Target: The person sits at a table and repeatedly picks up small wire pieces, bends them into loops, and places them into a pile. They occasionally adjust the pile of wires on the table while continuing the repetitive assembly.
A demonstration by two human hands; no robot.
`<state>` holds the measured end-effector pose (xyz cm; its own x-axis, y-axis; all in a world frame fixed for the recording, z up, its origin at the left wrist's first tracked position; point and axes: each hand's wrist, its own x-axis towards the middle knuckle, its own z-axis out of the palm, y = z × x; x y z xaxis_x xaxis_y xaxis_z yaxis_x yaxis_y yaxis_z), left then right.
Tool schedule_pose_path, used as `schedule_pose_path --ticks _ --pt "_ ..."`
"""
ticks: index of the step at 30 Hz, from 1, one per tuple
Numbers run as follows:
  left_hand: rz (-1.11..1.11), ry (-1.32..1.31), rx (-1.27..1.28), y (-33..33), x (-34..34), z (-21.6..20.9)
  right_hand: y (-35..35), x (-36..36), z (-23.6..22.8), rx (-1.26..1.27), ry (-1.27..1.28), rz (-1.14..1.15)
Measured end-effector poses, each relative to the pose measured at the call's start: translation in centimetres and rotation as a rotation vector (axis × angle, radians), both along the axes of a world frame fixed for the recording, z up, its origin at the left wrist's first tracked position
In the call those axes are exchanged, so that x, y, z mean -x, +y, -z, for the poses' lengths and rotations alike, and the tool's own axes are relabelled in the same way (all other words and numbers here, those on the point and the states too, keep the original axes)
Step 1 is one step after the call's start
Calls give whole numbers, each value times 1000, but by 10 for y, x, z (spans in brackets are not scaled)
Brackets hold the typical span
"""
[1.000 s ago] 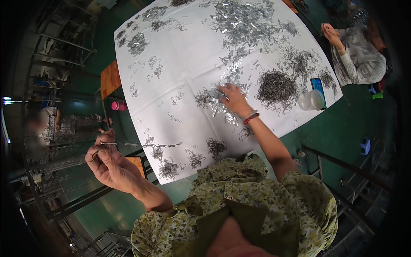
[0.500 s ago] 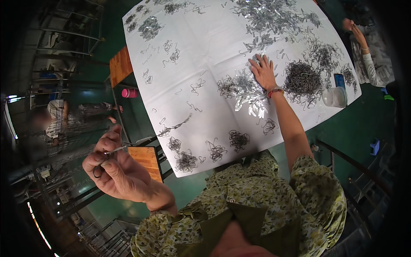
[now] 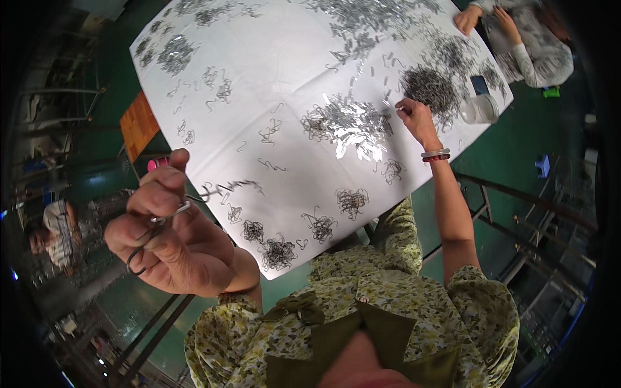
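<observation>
My left hand (image 3: 178,242) is raised close in front of me, left of the table. Its thumb and fingers pinch a dark bent wire hook (image 3: 134,262) with a pale metal piece along it. My right hand (image 3: 419,123), bracelets at its wrist, hovers over the table with fingers pinched together; a tiny bright spot shows at the tips, too small to name. It is between a heap of shiny flat metal strips (image 3: 359,119) and a dense dark heap of wire hooks (image 3: 428,89).
A white-covered table (image 3: 304,181) carries several more small wire heaps (image 3: 278,253) and strips. At the right edge are a clear plastic tub (image 3: 480,110) and a phone (image 3: 479,85). Another person (image 3: 537,58) works at the far right; one more (image 3: 58,233) is at the left.
My right hand has lifted off the shiny strips, shifted right, and its spread fingers have closed into a pinch. My left hand has come nearer, still holding the wire. My view has shifted.
</observation>
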<state>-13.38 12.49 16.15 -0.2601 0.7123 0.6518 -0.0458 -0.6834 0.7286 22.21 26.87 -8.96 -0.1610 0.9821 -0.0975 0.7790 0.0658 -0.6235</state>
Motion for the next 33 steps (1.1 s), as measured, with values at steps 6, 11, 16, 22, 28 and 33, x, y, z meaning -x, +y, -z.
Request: schedule_pose_path --ticks 6,11,16,22,28,33 --pt "-2 -125 -26 20 -9 10 -64 8 38 -15 -62 -123" --pt "182 -62 -53 30 -20 9 -91 31 63 -184 -121 -8" --pt "237 -46 -50 27 -47 -2 -97 34 45 -136 -56 45" --pt "245 -42 -123 6 -95 -4 -106 22 -20 -37 562 404" --pt "382 -102 -118 -33 -150 3 -149 -17 -93 -109 1099 352" --pt "444 19 -131 -72 -190 21 -197 -49 -148 -332 1333 249"
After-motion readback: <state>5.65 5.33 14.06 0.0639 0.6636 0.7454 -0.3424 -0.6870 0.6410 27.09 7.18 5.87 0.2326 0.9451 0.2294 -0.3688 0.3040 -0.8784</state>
